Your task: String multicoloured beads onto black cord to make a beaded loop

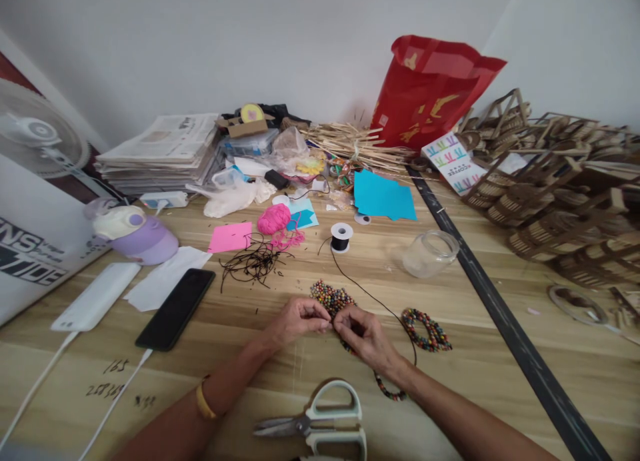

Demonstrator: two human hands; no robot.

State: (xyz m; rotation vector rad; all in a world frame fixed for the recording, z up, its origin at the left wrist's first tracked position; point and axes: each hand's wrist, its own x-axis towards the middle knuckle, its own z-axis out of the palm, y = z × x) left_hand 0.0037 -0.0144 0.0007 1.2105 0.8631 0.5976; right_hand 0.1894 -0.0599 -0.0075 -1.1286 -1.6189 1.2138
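The left hand (301, 316) has bent fingers, with the thumb and fingertips close together, near the tips of the right hand (367, 334). The right hand is curled too, its thumb and fingers drawn in to a point. What sits in either pinch is too small to see, so I can't tell if they grip something. A heap of tiny beads (325, 294) in many colors lies just past the fingertips, on the far side of both hands. A bead string (390, 391) shows in two bits: a little under the right fingers, and a curve on the near side of the right wrist. The hand hides the part between. A bead loop (427, 330) lies flat to the right of the right hand, not touching it. A thin black cord (370, 293) runs from the spool (342, 237), past the heap, and down to the right wrist. The scissors (313, 424) lie between the two arms, close to the person, with the blades pointing left. Farther out, a clear jar (427, 254) lies on its side to the right of the spool. To the left of the spool are a tangle of black thread (253, 261) and a ball of pink yarn (274, 218). A black phone (176, 309) lies left of the left hand, well apart from it.
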